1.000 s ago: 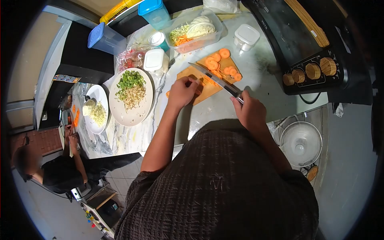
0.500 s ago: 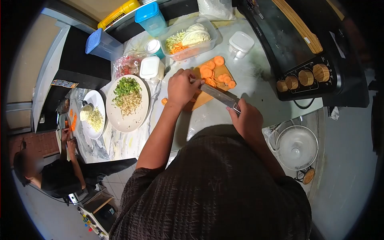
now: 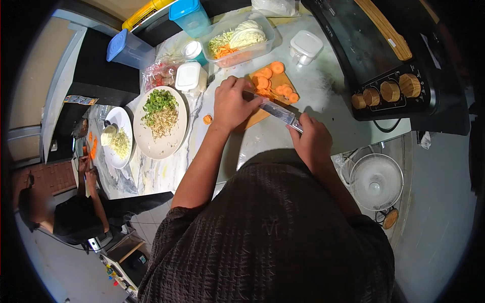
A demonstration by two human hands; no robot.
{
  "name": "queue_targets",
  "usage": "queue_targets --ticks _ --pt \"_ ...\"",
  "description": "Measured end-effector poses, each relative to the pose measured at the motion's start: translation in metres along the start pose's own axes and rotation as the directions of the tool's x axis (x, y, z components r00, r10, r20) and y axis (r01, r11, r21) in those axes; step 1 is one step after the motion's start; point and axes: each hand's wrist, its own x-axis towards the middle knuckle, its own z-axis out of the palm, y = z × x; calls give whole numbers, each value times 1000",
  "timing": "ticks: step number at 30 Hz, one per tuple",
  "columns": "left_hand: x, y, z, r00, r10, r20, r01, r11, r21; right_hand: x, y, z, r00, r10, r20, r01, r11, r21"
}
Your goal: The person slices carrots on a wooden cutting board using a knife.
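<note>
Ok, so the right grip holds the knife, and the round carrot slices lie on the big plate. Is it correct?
Not fully: in the head view, the round carrot slices lie on the cutting board, not the big plate. The right grip does hold the knife.

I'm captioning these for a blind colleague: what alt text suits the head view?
Right hand holding a knife over a cutting board with carrot slices, left hand at the blade. To the left, a plate holds chopped greens and sprouts; beyond, a tub holds cabbage.
</note>
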Motion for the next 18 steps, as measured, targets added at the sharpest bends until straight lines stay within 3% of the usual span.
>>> queue_targets --ticks 5,9,12,14,18 --pt "5 -2 10 998 1 -60 5 995 98 0 0 -4 999 -43 -13 43 999 6" --pt "7 -2 4 982 -140 -124 134 990 -52 -1 0 -6 1000 16 2 -16 1000 16" --pt "4 -1 -5 967 -253 -12 245 949 -196 1 5 -1 998 -20 -57 20 1000 -2" --pt "0 2 -7 1000 1 14 0 996 -88 1 5 1 998 -36 -59 36 999 0" --pt "-2 13 -6 996 13 86 -9 999 -50 5 -1 2 995 -73 -62 74 997 20"
